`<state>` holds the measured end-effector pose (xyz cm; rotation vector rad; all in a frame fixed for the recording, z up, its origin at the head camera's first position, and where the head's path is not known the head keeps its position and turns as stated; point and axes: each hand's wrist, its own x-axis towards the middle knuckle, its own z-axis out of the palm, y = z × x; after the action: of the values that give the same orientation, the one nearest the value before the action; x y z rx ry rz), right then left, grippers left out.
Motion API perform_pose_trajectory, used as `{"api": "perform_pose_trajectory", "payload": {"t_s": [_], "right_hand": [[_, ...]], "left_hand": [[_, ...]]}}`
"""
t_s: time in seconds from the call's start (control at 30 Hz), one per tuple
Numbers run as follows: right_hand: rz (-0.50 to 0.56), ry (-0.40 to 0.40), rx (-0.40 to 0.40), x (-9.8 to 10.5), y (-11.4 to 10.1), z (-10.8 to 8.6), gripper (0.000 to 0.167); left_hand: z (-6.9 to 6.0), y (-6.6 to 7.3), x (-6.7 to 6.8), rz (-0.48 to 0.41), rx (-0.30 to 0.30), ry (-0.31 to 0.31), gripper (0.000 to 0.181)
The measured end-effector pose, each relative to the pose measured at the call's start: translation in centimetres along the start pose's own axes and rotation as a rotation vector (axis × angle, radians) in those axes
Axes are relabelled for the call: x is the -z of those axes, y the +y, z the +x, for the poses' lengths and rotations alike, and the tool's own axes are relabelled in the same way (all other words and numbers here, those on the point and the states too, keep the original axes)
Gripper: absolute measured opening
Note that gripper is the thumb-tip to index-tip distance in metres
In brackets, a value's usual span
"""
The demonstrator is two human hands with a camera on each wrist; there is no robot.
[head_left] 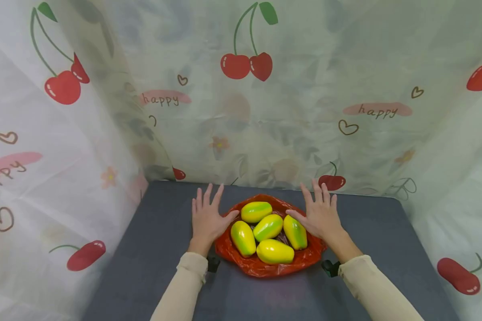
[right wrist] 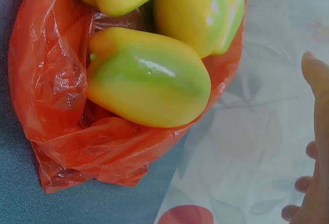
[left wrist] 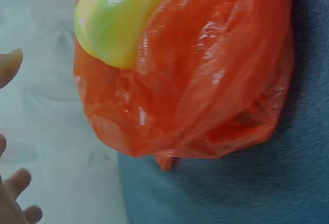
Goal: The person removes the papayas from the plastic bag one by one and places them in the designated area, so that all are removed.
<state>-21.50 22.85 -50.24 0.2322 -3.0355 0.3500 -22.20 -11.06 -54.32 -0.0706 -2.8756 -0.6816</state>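
The red plastic bag [head_left: 249, 268] sits on the surface [head_left: 140, 267], between the left hand [head_left: 209, 218] and the right hand [head_left: 322, 216]. Grip on both sides is released: fingers spread, thumbs extended toward the bag's rim. The head view alone accounts for all five yellow-green fruits [head_left: 268, 227] lying within the bag. The left wrist view discloses the bag's creased outer wall, a small tip of plastic jutting from its edge, and one fruit only. The right wrist view shows a short stem on the nearest fruit [right wrist: 149, 77] and dark spotting on another's end; both wrist views record the thumbs clear of the bag. The surface is dark grey, with a fine texture visible close up. Pale sheeting [head_left: 297, 116] encloses it on three sides, printed with red cherries [head_left: 234, 67], hearts and flowers. Legible wording: "happy" twice on pink patches at the back; at left, a cut-off "appy".
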Motion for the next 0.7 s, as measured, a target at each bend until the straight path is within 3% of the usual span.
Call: {"api": "perform_pose_trajectory", "payload": {"t_s": [0.2,0.43,0.57,0.7], "right_hand": [[0.042,0.000,0.030,0.4,-0.2,-0.6,0.096],[0.113,-0.016,0.044,0.4,-0.4,-1.3,0.089],[0.147,-0.043,0.039,0.2,-0.4,-1.6,0.087],[0.194,-0.072,0.032,0.2,-0.5,-1.9,0.084]], "left_hand": [[-0.7,-1.4,-0.4,-0.105,0.054,-0.008,0.093],[-1.7,-2.4,0.0,-0.228,0.141,-0.143,0.085],[-2.1,-2.9,-0.1,-0.314,0.173,-0.180,0.083],[-2.5,-3.9,-0.7,-0.413,0.161,-0.195,0.085]]}}
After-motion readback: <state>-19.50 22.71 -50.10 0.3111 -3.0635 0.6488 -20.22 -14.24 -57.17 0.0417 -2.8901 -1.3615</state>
